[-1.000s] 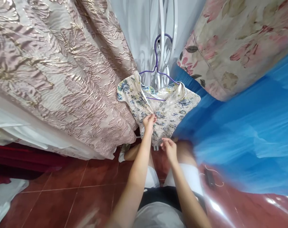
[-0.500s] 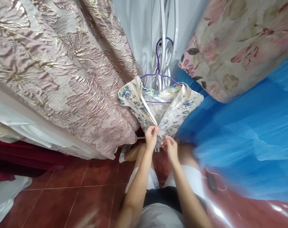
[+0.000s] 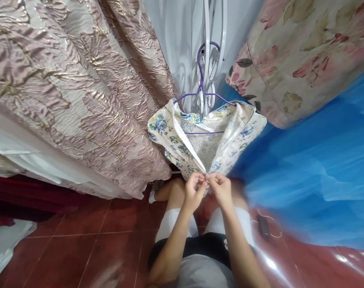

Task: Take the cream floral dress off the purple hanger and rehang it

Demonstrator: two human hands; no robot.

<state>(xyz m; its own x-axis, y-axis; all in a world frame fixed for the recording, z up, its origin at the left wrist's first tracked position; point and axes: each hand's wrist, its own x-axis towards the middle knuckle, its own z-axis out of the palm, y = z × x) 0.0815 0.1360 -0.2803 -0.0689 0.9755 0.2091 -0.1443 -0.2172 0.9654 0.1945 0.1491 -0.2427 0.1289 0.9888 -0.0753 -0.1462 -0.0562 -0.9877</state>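
A cream blouse (image 3: 182,150) with blue and yellow flowers hangs on a purple hanger (image 3: 201,86). Its front is spread in a V, with white edging along the neckline and the lining showing inside. At the foot of the V, my left hand (image 3: 195,190) pinches the front edge. My right hand (image 3: 219,188) is also pinching the cloth there, its fingertips meeting those of the left. Whatever small fastening may be between the fingertips is hidden. The lower part of the blouse disappears behind my hands.
Pink and gold brocade cloth (image 3: 110,100) hangs to the left. On the right are a floral cloth (image 3: 290,60) and blue tulle (image 3: 305,172). White metal scrollwork (image 3: 213,72) stands behind the hanger. A dark device with a cord (image 3: 263,227) lies on the red tiled floor (image 3: 71,256).
My right hand, apart from the left before, has come in and closed on the front edge. Both hands are lower, the blouse is drawn nearer, and its V looks longer.
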